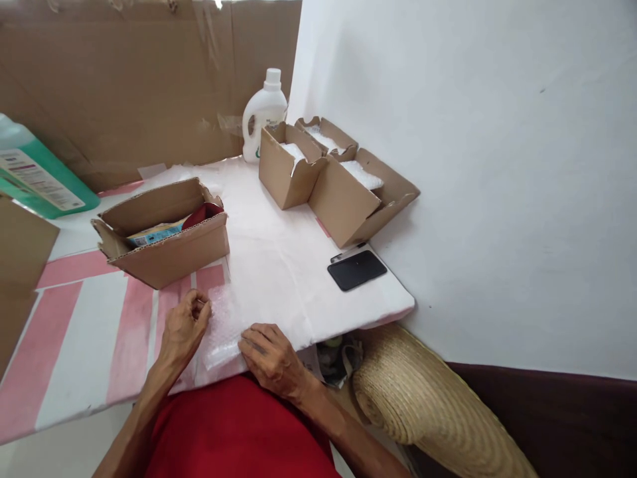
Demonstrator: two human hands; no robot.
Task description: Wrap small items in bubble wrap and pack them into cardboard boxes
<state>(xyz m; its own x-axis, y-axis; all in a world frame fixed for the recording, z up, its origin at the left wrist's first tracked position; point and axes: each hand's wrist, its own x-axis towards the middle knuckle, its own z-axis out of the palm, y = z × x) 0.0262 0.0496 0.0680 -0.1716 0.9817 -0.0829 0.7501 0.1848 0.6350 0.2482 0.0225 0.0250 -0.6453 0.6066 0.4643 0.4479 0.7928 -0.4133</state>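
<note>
A small sheet of clear bubble wrap [222,325] lies near the table's front edge. At its upper left side my left hand [188,324] is closed, thumb and fingertips pinched at the edge of the wrap. Curled fingers of my right hand [271,355] grip the lower right side of the same sheet. Just beyond the left hand stands an open cardboard box [174,255]. Inside it are a blue-and-yellow packet [158,234] and something dark red [202,216].
Several open boxes [288,174] with bubble wrap inside stand by the white wall [472,199]. Behind them is a white jug [266,109]. A black phone [357,270] lies at the right. Green liquid fills a bottle [47,176] at left. A woven straw roll [423,392] leans below the table.
</note>
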